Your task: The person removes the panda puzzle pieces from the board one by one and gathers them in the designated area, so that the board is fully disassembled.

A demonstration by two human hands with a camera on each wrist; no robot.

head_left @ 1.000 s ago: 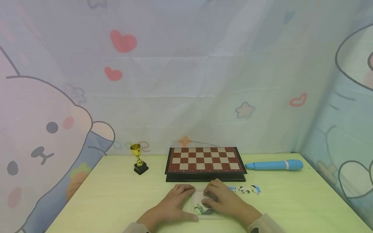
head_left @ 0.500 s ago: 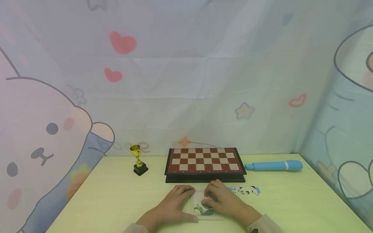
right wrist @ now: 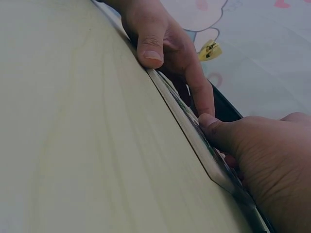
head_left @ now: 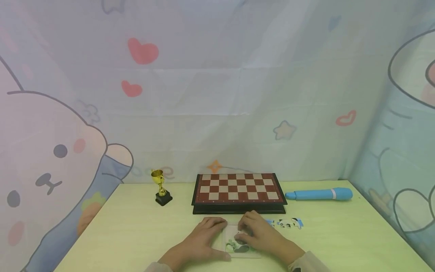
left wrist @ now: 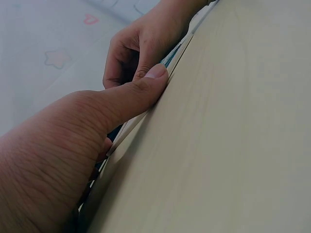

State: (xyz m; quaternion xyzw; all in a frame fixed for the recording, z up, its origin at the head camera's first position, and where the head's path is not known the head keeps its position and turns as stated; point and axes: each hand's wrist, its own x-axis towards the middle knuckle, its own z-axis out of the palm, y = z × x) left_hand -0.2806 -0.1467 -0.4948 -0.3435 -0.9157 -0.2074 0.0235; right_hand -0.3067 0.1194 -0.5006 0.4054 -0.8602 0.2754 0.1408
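Observation:
A pale square puzzle tray [head_left: 244, 255] lies on the table in front of the person, with green leaves and dark patches showing in its picture [head_left: 234, 246]. Along its left side the left hand [head_left: 204, 240] holds the tray, thumb at the near corner and fingers at the far one. The right hand [head_left: 263, 235] bends over the tray's right half, its curled fingers and thumb pinching a puzzle piece that they mostly cover. In the right wrist view the right thumb [right wrist: 218, 131] rests close over the picture. Loose puzzle pieces [head_left: 290, 223] lie just right of the right hand.
Behind the hands stands a folding chessboard box [head_left: 239, 190] with a red and cream top. A small gold trophy [head_left: 162, 192] is at the back left, a blue microphone-shaped pen [head_left: 319, 194] at the back right. A printed cloth [head_left: 204, 94] hangs behind the table.

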